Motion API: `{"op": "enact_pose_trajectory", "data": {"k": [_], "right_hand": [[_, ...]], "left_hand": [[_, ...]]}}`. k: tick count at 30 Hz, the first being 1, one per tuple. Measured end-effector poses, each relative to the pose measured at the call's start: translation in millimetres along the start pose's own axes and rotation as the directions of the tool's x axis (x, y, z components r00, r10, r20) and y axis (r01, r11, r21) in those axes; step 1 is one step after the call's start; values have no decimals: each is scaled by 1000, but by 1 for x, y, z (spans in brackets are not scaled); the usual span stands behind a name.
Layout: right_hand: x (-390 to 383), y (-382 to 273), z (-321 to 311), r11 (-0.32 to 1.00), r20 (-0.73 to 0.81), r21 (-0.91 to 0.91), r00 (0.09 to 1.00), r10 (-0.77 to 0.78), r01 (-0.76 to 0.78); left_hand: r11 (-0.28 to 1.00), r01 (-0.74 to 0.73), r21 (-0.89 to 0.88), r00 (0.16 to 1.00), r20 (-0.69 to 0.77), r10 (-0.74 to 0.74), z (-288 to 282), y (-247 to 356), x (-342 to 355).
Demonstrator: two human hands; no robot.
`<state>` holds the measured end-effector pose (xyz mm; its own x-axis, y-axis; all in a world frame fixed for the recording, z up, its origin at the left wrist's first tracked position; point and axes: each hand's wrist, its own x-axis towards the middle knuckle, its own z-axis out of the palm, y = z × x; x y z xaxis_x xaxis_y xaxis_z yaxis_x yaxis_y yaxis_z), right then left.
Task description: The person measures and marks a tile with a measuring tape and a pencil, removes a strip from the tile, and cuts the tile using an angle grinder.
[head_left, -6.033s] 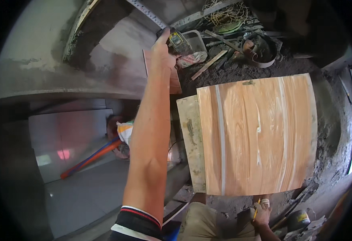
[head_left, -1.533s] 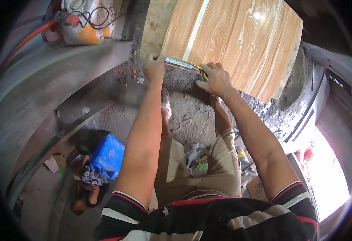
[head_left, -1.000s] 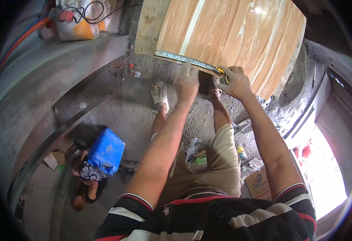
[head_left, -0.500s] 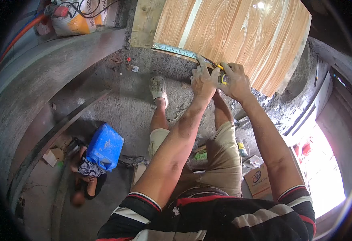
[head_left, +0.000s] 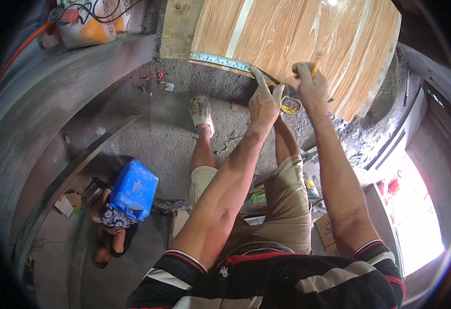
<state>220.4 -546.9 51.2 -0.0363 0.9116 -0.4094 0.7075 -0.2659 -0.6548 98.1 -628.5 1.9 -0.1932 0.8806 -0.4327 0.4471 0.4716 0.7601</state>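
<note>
A wood-grain board (head_left: 287,36) lies on a paler sheet (head_left: 176,36), with a tape measure's blade (head_left: 217,60) stretched along its near edge. My left hand (head_left: 264,103) grips the tape at that edge, index finger extended onto the blade and thumb beside it. The yellow-and-black tape case (head_left: 291,104) hangs just right of that hand. My right hand (head_left: 313,90), closed on a yellow pencil (head_left: 315,66), is over the board, above and right of the case.
A blue jerrycan (head_left: 134,189) stands lower left, near another person (head_left: 116,226). Sacks (head_left: 96,28), hoses and cables lie upper left. A long bar (head_left: 71,170) runs along the left. A cardboard box (head_left: 324,232) and a bright opening (head_left: 416,221) are lower right.
My left hand has slid rightward along the blade since about a second ago. My right hand has left the tape case and risen over the board with a pencil in it.
</note>
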Motion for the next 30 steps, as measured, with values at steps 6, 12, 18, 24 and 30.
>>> {"op": "enact_pose_trajectory", "data": {"k": [6,12,18,24,30], "right_hand": [[1,-51,66,963,222,249,974,43,-99],[-19,-55,87,964,52,265,998,-18,4],[-16,-54,107,950,-122,163,961,-249,267],[-17,-58,103,964,-76,85,966,-247,253],[-18,-57,105,964,-67,100,969,-239,245]], "left_hand": [[930,-141,-339,990,-36,137,16,-51,-16],[951,73,-299,997,31,-67,22,-34,-14],[951,118,-286,993,51,-108,17,-32,-9],[947,144,-287,989,77,-127,12,-29,-12],[946,154,-285,987,82,-136,9,-28,-13]]}}
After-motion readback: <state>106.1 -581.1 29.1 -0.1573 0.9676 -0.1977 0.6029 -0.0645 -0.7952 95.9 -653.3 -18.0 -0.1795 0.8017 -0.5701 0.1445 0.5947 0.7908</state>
